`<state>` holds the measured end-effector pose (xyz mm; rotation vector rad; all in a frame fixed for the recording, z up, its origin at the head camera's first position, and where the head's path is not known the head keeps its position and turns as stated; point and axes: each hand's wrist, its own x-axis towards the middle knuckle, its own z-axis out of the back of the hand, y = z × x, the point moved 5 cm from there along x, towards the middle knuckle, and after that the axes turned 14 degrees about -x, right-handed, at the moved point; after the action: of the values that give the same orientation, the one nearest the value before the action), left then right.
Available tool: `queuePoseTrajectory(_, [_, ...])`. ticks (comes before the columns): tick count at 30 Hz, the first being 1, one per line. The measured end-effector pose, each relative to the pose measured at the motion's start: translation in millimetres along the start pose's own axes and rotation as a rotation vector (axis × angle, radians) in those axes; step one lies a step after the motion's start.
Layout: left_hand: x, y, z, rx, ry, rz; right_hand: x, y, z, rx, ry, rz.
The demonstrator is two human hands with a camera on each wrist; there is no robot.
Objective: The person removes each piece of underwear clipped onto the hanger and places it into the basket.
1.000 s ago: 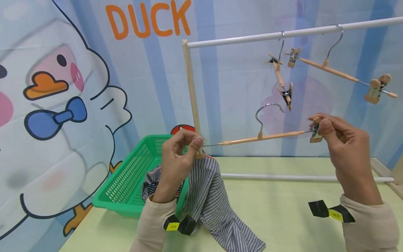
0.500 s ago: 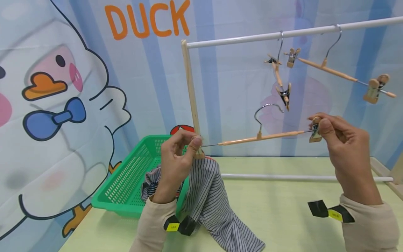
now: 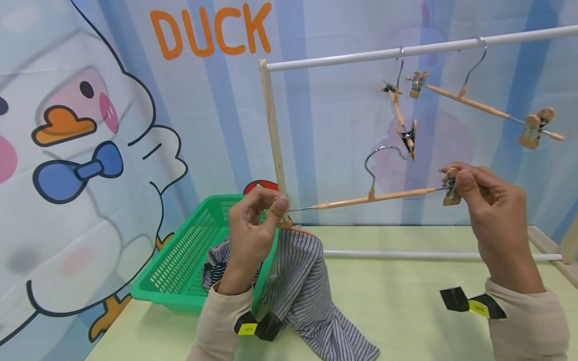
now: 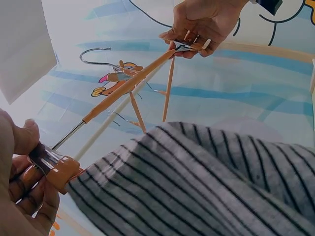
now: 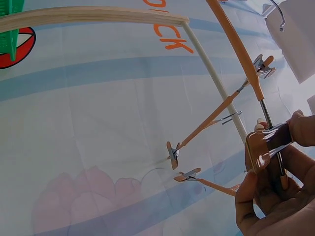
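Observation:
My left hand (image 3: 255, 233) pinches the left clip of a clip hanger (image 3: 352, 201), which I hold up in front of me with its silver hook upward. My right hand (image 3: 498, 220) pinches the other clip (image 3: 452, 189), which has no cloth in it. Below the left clip (image 4: 56, 167) a grey striped garment (image 3: 307, 281) with a red edge drapes down to the table. In the left wrist view the garment's corner meets that clip's tip; whether the clip still bites on it I cannot tell. The garment's lower left part is behind my left wrist.
A green basket (image 3: 176, 271) with more striped clothes (image 3: 217, 263) stands at left. Behind the hands a rack with a white rail (image 3: 334, 60) carries two clip hangers (image 3: 474, 104). Its lower bar (image 3: 397, 254) crosses the pale green table (image 3: 406, 306).
The garment's red-edged top has slid slightly right and down beneath the left clip, showing more of its edge. Both hands and the hanger stay nearly still.

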<state>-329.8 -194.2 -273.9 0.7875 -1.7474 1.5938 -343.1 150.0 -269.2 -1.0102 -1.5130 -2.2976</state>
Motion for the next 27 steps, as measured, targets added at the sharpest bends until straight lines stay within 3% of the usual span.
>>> queuePoseTrajectory(6, [0.7,-1.1,0.1,-0.001,-0.001,0.000,1.4,-0.2,-1.5,0.042,0.005,0.014])
queuePoseTrajectory(14, [2.0,0.5,0.7,-0.010,0.025,0.065,2.6,-3.9,-3.4,0.064,0.023,0.020])
queuePoseTrajectory(23, [2.9,3.1,3.2,0.063,0.048,0.127,2.8,-6.1,-5.6,-0.013,0.029,0.017])
queuePoseTrajectory(27, [2.5,2.8,3.7,0.086,0.040,0.146,2.9,-7.2,-6.4,-0.114,0.045,0.005])
